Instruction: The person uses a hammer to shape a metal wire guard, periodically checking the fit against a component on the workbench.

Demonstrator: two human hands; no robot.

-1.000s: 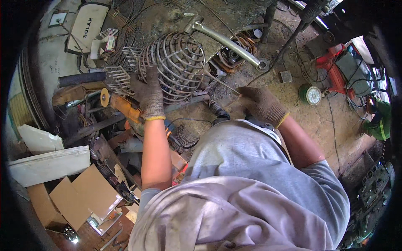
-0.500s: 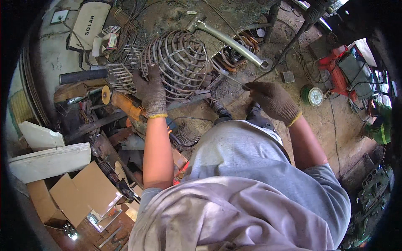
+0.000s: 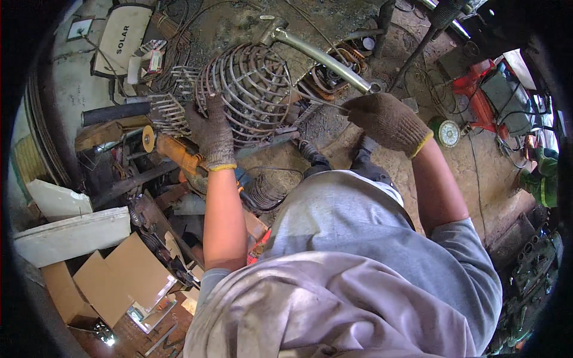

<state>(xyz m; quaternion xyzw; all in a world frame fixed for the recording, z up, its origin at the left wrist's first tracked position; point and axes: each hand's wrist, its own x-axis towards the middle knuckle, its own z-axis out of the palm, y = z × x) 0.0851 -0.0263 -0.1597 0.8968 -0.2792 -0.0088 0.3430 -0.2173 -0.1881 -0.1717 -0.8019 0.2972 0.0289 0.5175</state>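
A round cage of bent metal rods lies ahead of me, left of the middle. Its near left edge is where my left hand, in a brown knit glove with a yellow cuff, is closed; part of the grip is hidden by the glove. My right hand, gloved the same way, is closed round a thin metal rod. From the fist the rod runs left toward the cage's right side. Whether its far end joins the cage, I cannot tell. Beyond the rod lies a silvery metal tube with a ringed end.
An orange angle grinder with a yellowish disc lies beside my left forearm. Welded rod grates stand left of the cage. A cardboard box is at lower left. To the right are a wire spool and a red machine frame.
My right hand has moved farther from me, and the rod lies at a flatter angle. My left hand stays at the cage's edge. The whole view has shifted slightly.
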